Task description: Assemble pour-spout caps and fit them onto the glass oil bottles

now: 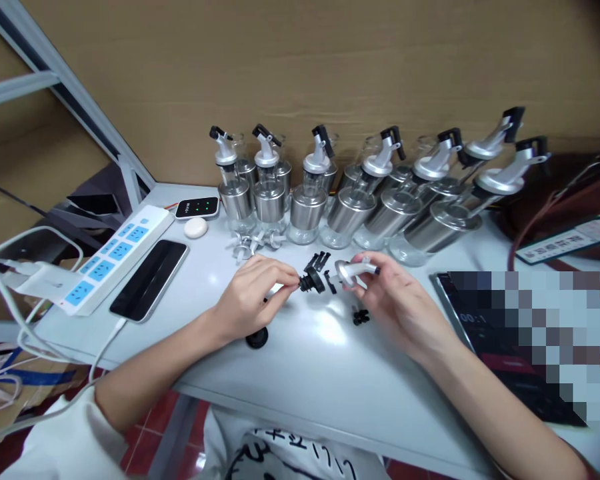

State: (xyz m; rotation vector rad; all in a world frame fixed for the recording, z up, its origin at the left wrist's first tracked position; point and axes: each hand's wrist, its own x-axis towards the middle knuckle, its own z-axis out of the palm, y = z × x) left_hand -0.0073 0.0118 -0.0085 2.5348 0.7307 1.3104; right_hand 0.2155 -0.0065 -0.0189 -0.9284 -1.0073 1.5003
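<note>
Head view: above the middle of the bench [300, 393], a black ribbed stopper [313, 281] is pinched by its narrow end in the left hand [250, 293], the thumb and fingertips being closed together on it. Just beside it, its collar turned toward the stopper, a silver spout [353, 270] is held in the right hand [395, 300], the fingers being curled around it; how firmly it is gripped cannot be told. Because so little of the stopper is grasped, it could be twisted loose or dropped; if the two parts were pressed together at a slant, they might be seated crookedly. Black levers [322, 260] and small black pieces [361, 317], loose near the hands, could be scattered by a low sweep. A round black cap [257, 337], toward the front edge, could be nudged over it by the left hand. Along the back edge, bottles [309, 210] could be toppled by a careless reach.
</note>
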